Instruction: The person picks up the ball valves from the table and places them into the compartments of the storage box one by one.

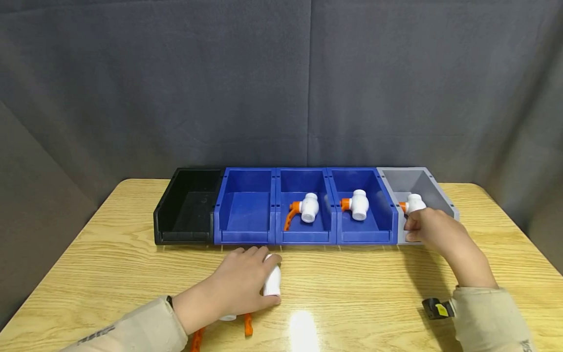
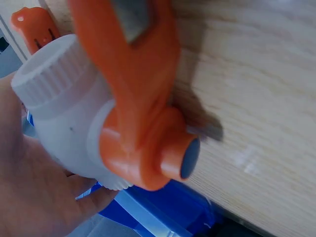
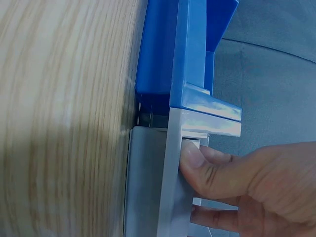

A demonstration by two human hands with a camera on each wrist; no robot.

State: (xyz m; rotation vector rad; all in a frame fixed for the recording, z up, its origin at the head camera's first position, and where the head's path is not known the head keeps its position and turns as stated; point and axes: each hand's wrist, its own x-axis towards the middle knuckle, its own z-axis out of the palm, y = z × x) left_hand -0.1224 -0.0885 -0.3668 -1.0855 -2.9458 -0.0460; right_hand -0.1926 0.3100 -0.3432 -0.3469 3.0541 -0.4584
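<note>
My left hand (image 1: pixel 242 281) grips a white ball valve (image 1: pixel 272 281) low over the front of the table, thumb at one end and fingers at the other. Its orange lever (image 2: pixel 133 64) points up in the left wrist view. At the far right, my right hand (image 1: pixel 440 230) reaches over the front of the grey bin (image 1: pixel 435 195). Thumb and fingers curl at the lower end of another white ball valve (image 1: pixel 414 201) there, hiding that end. The right wrist view shows the thumb (image 3: pixel 195 158) just inside the bin's front lip.
Left of the grey bin stand three blue bins (image 1: pixel 246 237) and a black bin (image 1: pixel 184 237). Two of the blue ones hold a ball valve each (image 1: pixel 310 208). Orange levers (image 1: pixel 248 325) and a bit of white show under the left forearm. A grey curtain (image 1: pixel 264 88) hangs behind.
</note>
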